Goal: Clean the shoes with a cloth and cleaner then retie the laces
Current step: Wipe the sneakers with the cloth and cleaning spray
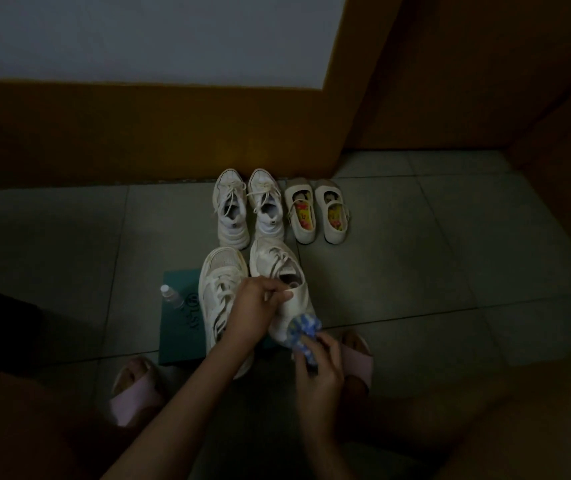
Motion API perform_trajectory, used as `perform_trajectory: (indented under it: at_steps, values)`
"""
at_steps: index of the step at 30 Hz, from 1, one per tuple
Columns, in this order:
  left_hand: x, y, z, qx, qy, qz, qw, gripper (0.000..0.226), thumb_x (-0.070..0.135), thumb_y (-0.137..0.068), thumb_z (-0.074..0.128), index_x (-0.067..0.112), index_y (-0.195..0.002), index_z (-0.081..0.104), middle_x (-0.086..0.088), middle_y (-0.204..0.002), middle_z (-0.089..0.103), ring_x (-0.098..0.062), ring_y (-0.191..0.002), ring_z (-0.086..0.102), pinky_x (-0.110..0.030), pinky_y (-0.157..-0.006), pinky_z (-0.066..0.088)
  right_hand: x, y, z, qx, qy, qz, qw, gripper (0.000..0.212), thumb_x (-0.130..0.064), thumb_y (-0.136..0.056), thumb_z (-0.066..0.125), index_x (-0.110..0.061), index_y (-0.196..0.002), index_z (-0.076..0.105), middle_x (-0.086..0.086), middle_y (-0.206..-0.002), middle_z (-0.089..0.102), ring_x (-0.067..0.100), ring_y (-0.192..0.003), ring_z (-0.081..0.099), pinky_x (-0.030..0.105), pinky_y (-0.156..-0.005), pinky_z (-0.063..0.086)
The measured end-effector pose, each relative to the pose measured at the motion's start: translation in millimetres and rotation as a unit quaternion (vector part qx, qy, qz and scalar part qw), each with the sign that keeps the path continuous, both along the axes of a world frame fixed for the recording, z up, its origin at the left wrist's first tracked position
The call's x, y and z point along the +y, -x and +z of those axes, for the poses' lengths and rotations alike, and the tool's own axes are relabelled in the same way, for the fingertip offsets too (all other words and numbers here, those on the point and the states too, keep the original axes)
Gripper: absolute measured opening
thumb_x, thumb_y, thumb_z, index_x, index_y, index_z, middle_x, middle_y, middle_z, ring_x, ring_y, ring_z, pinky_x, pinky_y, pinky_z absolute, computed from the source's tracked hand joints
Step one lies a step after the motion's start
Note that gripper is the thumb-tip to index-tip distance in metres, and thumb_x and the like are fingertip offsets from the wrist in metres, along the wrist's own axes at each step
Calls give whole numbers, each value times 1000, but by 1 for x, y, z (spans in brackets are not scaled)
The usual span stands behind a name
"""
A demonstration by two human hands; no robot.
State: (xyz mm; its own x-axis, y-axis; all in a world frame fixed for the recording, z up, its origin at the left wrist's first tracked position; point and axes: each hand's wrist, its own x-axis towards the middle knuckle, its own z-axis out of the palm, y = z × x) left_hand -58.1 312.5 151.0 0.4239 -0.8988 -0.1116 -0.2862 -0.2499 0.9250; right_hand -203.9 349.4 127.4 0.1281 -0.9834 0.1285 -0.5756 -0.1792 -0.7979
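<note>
Sneakers of the cream pair sit closest to me, and I judge I am mid-clean on the first of them. The held sneaker (272, 263) is tipped up off the floor (415, 271), toe pointing to twelve o'clock. My left hand (256, 306) has its fingers curled over the collar and its thumb pressing the side wall, so it grips the shoe firmly. My right hand (318, 372) comes in from five o'clock, fingers bunched around a blue-and-white cloth (303, 332) that is pressed against the heel.

The other sneaker (221, 282) lies at nine o'clock of the held one, just beside it and resting on a teal box (180, 337). A clear bottle (172, 296), which I take for the cleaner, stands on that box further toward nine o'clock, untouched by either hand.

So I judge the wiping is under way on one heel only. Left to do, as I read it: the rest of this upper, its partner, and the laces. The held shoe's laces look loose, but the light is too dim to say whether any knot is tied.

At twelve o'clock a pair of white sneakers (230, 216) waits by the wall, with strap shoes (303, 233) at one o'clock. I cannot tell whether those have been cleaned.
</note>
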Motion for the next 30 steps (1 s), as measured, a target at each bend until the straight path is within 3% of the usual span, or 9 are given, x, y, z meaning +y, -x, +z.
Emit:
perform_trajectory:
  at_steps: [6,10,14,16,19,22,24,26,30]
  values:
    - [-9,-6,4,-8,-24,-24,999,17,8,-85,62,19,-74,68,2,-77,67,10,-65,59,-3,-66,42,-22,-31,22,-25,-12,19,999,28,6,-78,67,-7,-103,69,6,-123,51,10,-115,45,-7,-87,30]
    - [-9,-8,4,12,-34,-15,999,14,8,-83,65,16,-72,68,3,-75,66,9,-63,59,-3,-64,42,-2,-19,5,-4,-24,29,999,30,9,-72,71,-7,-97,71,1,-111,50,-6,-106,41,-7,-86,30]
    - [-6,-8,0,5,-30,-16,999,9,6,-81,67,10,-74,70,1,-76,67,6,-65,60,-5,-65,43,6,-2,16,-127,-107,-76,983,27,6,-77,68,-13,-97,66,8,-96,60,10,-89,57,-2,-71,40]
    - [-5,-8,-3,5,-34,-28,999,5,6,-80,68,6,-78,72,-4,-82,70,-7,-73,64,-18,-73,49,-7,2,28,-205,-131,-153,958,21,1,-83,64,-12,-100,63,0,-91,62,15,-85,58,0,-67,42]
    - [-6,-8,-6,10,-36,-24,999,5,6,-79,69,4,-81,73,-12,-86,72,-21,-82,66,-28,-78,50,-35,10,36,-282,-162,-161,932,35,-7,-91,56,-23,-122,57,-2,-116,60,12,-104,58,5,-76,47]
    - [-7,-10,-2,9,-37,-25,999,5,6,-80,68,5,-82,73,-6,-86,70,-11,-79,64,-11,-73,47,-55,14,30,-315,-224,-143,911,36,-10,-91,55,-38,-113,61,0,-123,62,16,-109,61,33,-91,51]
    - [-7,-11,-1,18,-38,-31,999,5,5,-81,68,5,-83,72,-3,-85,69,-5,-77,62,-7,-71,45,-64,11,30,-310,-252,-138,906,31,-8,-90,55,-34,-102,66,3,-116,66,20,-107,62,43,-96,49]
    - [-4,-10,-1,25,-37,-35,998,6,4,-80,68,9,-80,72,-2,-83,68,2,-73,61,-8,-71,45,-68,8,30,-324,-269,-138,897,29,-5,-89,54,-29,-98,68,7,-112,67,24,-105,63,44,-94,49]
    - [6,-3,-7,14,-28,-44,999,8,2,-78,69,9,-77,72,2,-76,66,8,-70,60,-7,-69,43,-68,13,23,-369,-308,-165,861,23,-3,-89,52,-21,-90,66,12,-103,66,28,-97,61,31,-72,51]
